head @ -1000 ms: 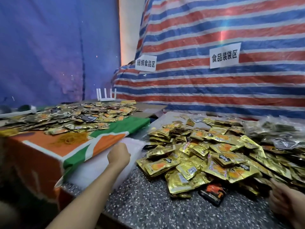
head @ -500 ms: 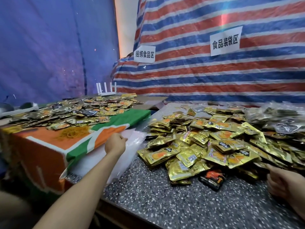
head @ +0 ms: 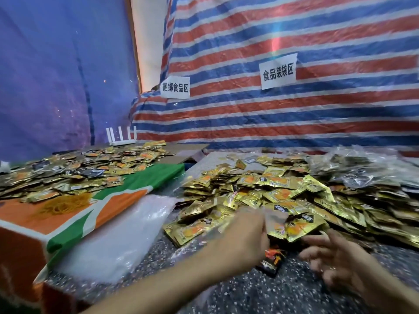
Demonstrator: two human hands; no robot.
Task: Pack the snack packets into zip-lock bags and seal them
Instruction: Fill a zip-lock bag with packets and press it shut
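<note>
The left hand (head: 243,239) has left the stack of clear plastic zip-lock bags (head: 118,234) by the orange and green cloth (head: 136,184) and swung across to the heap of crinkly gold foil snack packets (head: 272,200); motion blur hides whether its curled fingers carry a thin clear bag, so I cannot tell. The right hand (head: 333,257) has come in too, fingers spread and empty, near a black and orange packet (head: 271,259) on the speckled grey stone table (head: 272,295). Filling looks about to begin; nothing packed here yet
</note>
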